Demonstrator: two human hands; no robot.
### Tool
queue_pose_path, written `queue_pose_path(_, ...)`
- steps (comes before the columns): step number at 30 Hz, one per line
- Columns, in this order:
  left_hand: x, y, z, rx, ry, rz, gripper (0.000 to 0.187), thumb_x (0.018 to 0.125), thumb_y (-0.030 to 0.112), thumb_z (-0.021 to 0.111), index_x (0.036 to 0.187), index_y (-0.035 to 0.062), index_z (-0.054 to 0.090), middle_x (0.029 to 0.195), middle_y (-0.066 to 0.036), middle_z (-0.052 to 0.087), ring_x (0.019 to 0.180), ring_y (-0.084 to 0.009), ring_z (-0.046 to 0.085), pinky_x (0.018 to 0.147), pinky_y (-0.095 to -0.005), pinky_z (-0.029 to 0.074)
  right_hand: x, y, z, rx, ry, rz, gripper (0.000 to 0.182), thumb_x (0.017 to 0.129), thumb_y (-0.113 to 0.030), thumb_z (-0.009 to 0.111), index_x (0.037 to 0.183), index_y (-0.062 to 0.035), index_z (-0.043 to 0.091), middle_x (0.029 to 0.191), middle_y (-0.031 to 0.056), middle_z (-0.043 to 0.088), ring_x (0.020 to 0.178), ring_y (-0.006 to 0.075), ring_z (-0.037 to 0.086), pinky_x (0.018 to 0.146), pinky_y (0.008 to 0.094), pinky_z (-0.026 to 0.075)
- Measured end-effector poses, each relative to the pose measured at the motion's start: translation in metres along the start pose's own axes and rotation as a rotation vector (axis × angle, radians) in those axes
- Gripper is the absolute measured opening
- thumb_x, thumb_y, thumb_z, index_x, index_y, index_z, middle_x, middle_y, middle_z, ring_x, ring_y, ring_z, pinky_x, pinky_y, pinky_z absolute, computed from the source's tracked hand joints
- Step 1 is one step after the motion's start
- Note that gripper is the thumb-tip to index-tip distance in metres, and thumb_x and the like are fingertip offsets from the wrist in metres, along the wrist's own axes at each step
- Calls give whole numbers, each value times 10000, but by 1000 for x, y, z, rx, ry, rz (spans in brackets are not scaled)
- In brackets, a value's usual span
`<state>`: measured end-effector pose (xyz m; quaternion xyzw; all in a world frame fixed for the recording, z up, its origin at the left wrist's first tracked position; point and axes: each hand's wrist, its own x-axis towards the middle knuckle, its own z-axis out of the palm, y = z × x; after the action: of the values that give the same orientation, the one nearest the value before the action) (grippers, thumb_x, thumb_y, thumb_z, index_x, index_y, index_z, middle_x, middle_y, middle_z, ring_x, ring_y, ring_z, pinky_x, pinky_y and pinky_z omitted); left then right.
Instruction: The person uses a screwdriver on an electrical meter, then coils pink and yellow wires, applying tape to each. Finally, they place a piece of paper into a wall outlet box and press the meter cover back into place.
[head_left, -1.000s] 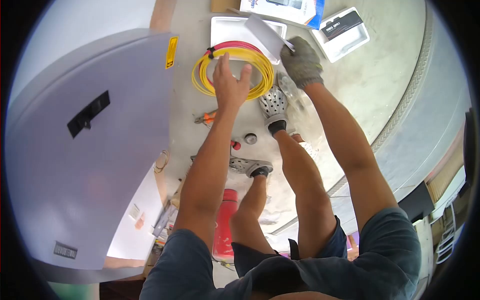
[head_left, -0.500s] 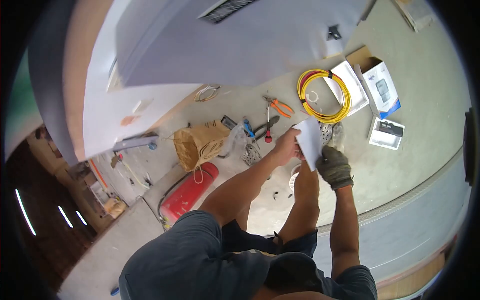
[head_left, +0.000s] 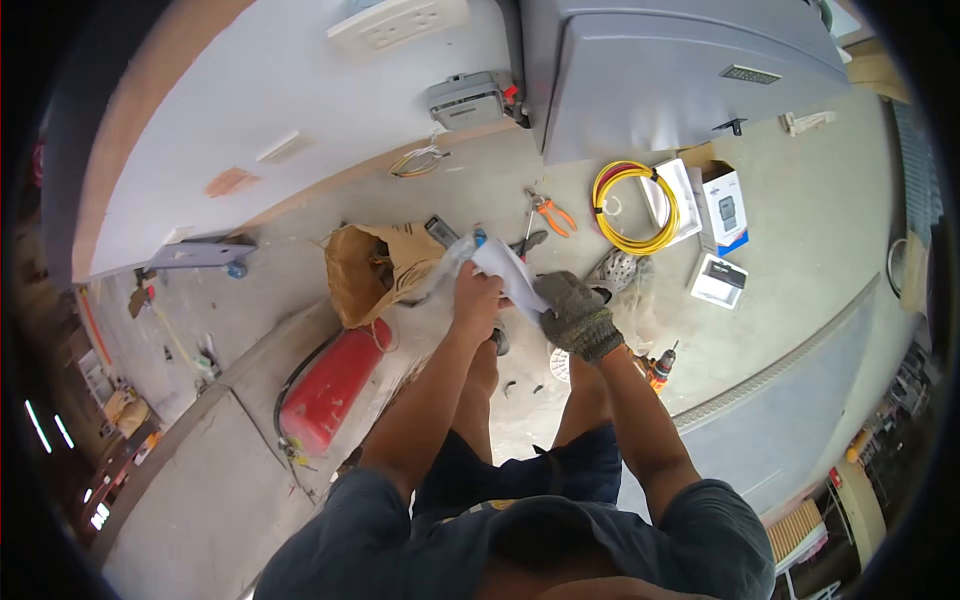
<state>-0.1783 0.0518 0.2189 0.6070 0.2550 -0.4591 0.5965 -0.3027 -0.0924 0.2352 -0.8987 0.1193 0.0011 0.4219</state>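
Note:
A folded white paper (head_left: 510,272) is held between my two hands above the floor. My bare left hand (head_left: 478,297) pinches its left edge. My right hand (head_left: 577,315), in a dark grey-green glove, grips the right edge, its fingertips partly hidden. Just beyond the paper lie dark-handled pliers (head_left: 530,241) and orange-handled pliers (head_left: 553,213). Left of my left hand is an open brown paper bag (head_left: 355,270) with clear plastic beside it. A coil of yellow cable (head_left: 672,215) lies past my right hand.
A red fire extinguisher (head_left: 330,390) lies at the left. At the right are a white product box (head_left: 724,208), a small open box (head_left: 718,281) and a drill (head_left: 661,368). A grey metal cabinet (head_left: 670,90) and an outlet box (head_left: 467,101) stand ahead.
The view has shifted, showing more of the cabinet and the outlet box. Both hands have moved left with the paper, which now looks more tilted and folded.

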Motion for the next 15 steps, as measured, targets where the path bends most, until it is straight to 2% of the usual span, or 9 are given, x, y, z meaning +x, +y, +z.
queue_pose_path(1, 3, 2, -8, -13, -18, -4, 458, 806, -45, 494, 1244, 55, 406, 1060, -112, 598, 923, -251, 664, 683, -420, 612, 7, -10, 1, -22, -3, 5, 445, 726, -83, 662, 1161, -83, 567, 1050, 155, 625, 910, 324, 645, 775, 446, 534)
queue_pose_path(3, 9, 6, -25, -174, 68, 37, 429, 818, -37, 496, 1223, 78, 412, 1097, -110, 592, 911, -233, 649, 672, -397, 606, 24, -35, 9, 633, 136, 601, 575, 791, -151, 718, 1301, -71, 465, 1098, 127, 611, 908, 237, 636, 721, 377, 549)
queue_pose_path(4, 11, 8, -33, -294, 3, 63, 434, 822, -37, 504, 1221, 104, 408, 1119, -98, 586, 888, -221, 640, 692, -375, 597, 31, -39, 13, 811, 187, 808, 670, 827, -219, 740, 1367, -58, 378, 1076, 107, 609, 898, 173, 611, 642, 308, 540)
queue_pose_path(5, 10, 10, -37, -303, 0, 52, 434, 822, -37, 504, 1221, 104, 408, 1119, -98, 586, 888, -221, 640, 692, -375, 597, 41, -49, 12, 799, 185, 817, 670, 827, -219, 740, 1367, -58, 378, 1076, 107, 609, 898, 173, 611, 642, 308, 540)
queue_pose_path(7, 8, 12, -41, -375, -68, 144, 438, 824, -39, 512, 1219, 115, 403, 1119, -85, 588, 926, -224, 642, 727, -389, 592, 57, -66, 8, 880, 54, 1000, 574, 838, -186, 715, 1323, -52, 439, 1020, 117, 625, 852, 157, 626, 589, 282, 536)
queue_pose_path(8, 9, 12, -44, -375, -77, 139, 438, 824, -39, 512, 1219, 115, 403, 1119, -85, 588, 926, -224, 642, 727, -389, 592, 55, -57, 21, 870, 32, 901, 490, 841, -177, 700, 1269, -46, 501, 942, 111, 637, 769, 144, 635, 565, 284, 537)
queue_pose_path(11, 7, 15, -53, -336, -79, 156, 425, 834, -27, 511, 1217, 125, 405, 1141, -83, 587, 972, -237, 641, 751, -414, 585, 59, -55, 36, 825, 79, 833, 388, 848, -174, 679, 1197, -51, 561, 905, 92, 643, 708, 138, 633, 540, 279, 533)
queue_pose_path(15, -8, 50, -75, -521, -222, 55, 526, 851, 13, 522, 1338, 148, 378, 1169, -109, 586, 978, -264, 649, 714, -422, 595, 62, -63, 28, 819, 107, 805, 363, 858, -158, 652, 1204, -63, 597, 870, 68, 642, 677, 135, 631, 522, 275, 527)
